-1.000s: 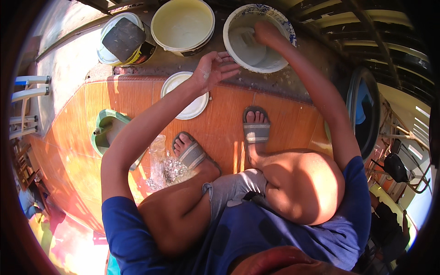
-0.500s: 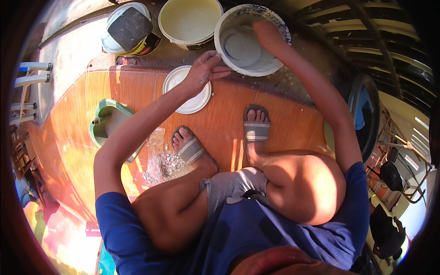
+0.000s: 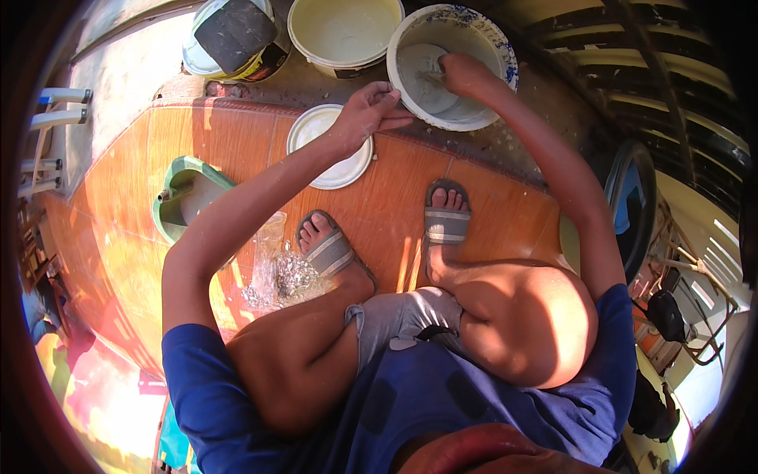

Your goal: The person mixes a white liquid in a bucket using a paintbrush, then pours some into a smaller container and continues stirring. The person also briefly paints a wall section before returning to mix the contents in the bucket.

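Note:
A round white bucket with blue specks on its inner wall stands at the far side, holding greyish-white liquid or paste. My right hand reaches down inside it, fingers closed around a small, thin item whose end meets the grey contents; its kind is unclear. At the bucket's near left rim, my left hand has thumb and forefinger against the edge, with other fingers stretched along the outside. Below that hand lies a round white lid on the floor.
A pale-yellow-lined bucket and a lidded bucket topped by a dark square piece stand left of the white bucket. A green tray, clear plastic bag and silvery flakes lie left of my sandalled feet.
My right hand has shifted leftward within the bucket, towards the middle of its contents. My left hand stays at the rim. The whole view has shifted slightly.

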